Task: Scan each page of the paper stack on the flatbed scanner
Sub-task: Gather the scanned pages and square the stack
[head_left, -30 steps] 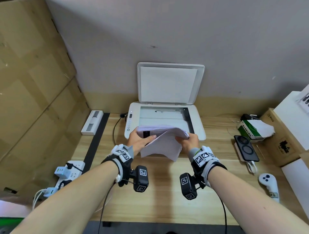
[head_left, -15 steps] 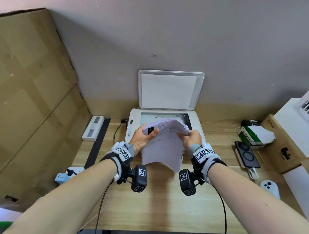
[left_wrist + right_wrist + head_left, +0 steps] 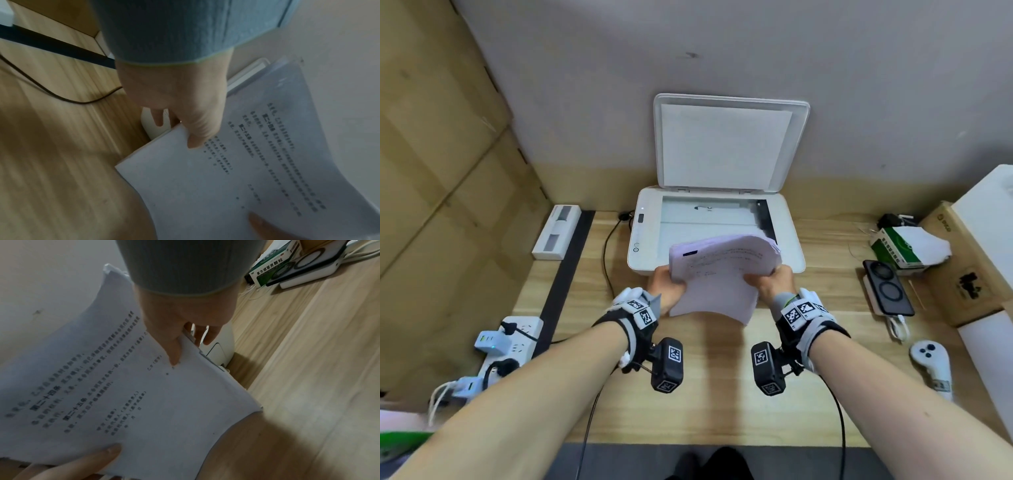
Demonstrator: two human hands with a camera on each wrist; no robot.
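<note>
paper stack (image 3: pixel 717 274) held by both hands, long axis toward scanner (image 3: pixel 787 236)

Left of the hands: a power strip (image 3: pixel 512 339) and a white box (image 3: pixel 556 232). Right: a green medicine box (image 3: pixel 904 247), phone (image 3: pixel 888 287), white controller (image 3: pixel 931 363), cardboard box (image 3: pixel 962 267).

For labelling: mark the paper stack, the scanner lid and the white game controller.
paper stack (image 3: pixel 717 274), head view, on the printed top sheet.
scanner lid (image 3: pixel 726 144), head view, on its white inner pad.
white game controller (image 3: pixel 931 365), head view, on its body below the buttons.
</note>
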